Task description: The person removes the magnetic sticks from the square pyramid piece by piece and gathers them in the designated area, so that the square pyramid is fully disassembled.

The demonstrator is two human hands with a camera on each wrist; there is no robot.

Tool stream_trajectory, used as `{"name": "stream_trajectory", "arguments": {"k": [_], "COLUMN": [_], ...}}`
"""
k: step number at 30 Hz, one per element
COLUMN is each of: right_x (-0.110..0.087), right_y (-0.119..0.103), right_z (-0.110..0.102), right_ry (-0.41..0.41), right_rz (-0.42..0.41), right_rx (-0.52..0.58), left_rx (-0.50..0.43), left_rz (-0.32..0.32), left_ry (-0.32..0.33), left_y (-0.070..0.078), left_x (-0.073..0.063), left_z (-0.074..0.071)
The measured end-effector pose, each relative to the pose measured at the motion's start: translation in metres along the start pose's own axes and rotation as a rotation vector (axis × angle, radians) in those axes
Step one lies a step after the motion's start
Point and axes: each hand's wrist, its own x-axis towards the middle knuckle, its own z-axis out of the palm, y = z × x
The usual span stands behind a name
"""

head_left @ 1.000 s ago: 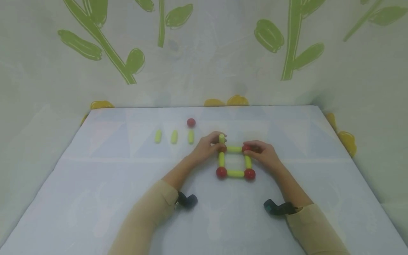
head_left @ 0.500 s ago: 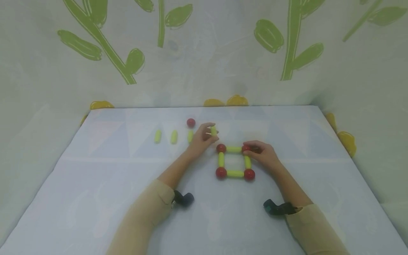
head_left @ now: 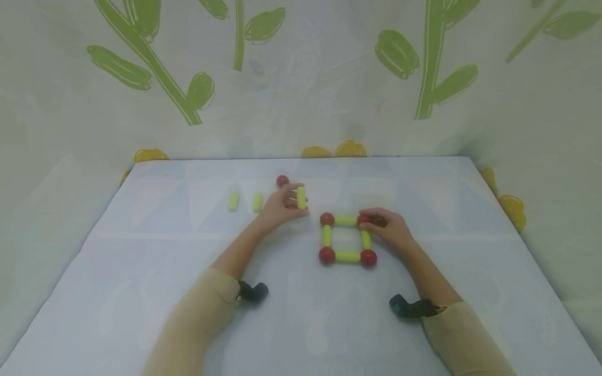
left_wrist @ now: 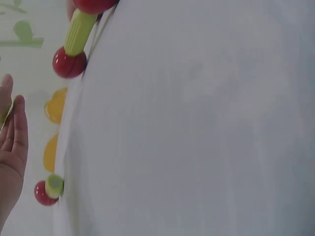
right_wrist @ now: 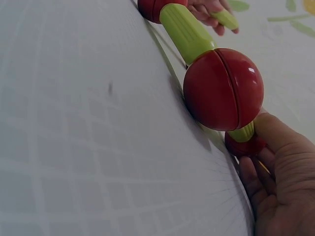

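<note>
My left hand (head_left: 277,209) pinches a yellow-green magnetic rod (head_left: 301,198), raised between thumb and fingers to the left of a square frame. The frame lies on the table, made of yellow-green rods (head_left: 348,257) joined by red balls (head_left: 326,255) at the corners. At its far right corner, my right hand (head_left: 389,225) pinches a red ball (head_left: 362,219) between thumb and fingers. In the right wrist view, the near corner ball (right_wrist: 224,88) stands large before the right hand (right_wrist: 285,172). The left hand (left_wrist: 12,152) shows only at the edge of its wrist view.
Two loose yellow-green rods (head_left: 233,201) lie on the white table (head_left: 141,292) left of my left hand. Behind that hand sits a loose red ball (head_left: 282,180); a rod in front of it is hidden in the head view. A wall (head_left: 301,104) with painted plants rises behind.
My left hand has lifted the rod away from the frame's far left ball and carried it left, now covering the nearest loose rod. The right hand and the frame have stayed put.
</note>
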Motion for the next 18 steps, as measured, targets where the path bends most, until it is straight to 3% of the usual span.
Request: {"name": "stream_trajectory", "arguments": {"k": [5, 8, 10, 16, 18], "right_x": [-0.001, 0.0, 0.0, -0.001, -0.001], "right_y": [0.0, 0.001, 0.001, 0.0, -0.001], "right_z": [0.0, -0.001, -0.001, 0.0, 0.001], "right_ry": [0.003, 0.0, -0.002, 0.001, 0.002], "right_rz": [-0.009, -0.013, -0.015, -0.001, 0.009], "right_rx": [-0.006, -0.011, -0.013, -0.012, -0.014], "left_rx": [0.122, 0.191, 0.209, 0.2, 0.23], "left_rz": [-0.038, -0.026, 0.005, 0.182, 0.179], "left_ry": [0.059, 0.085, 0.107, 0.146, 0.145], "left_y": [-0.005, -0.01, -0.014, -0.026, -0.028], "left_x": [-0.008, -0.012, -0.015, -0.024, -0.028], "left_z": [-0.017, -0.027, -0.035, -0.059, -0.068]}}
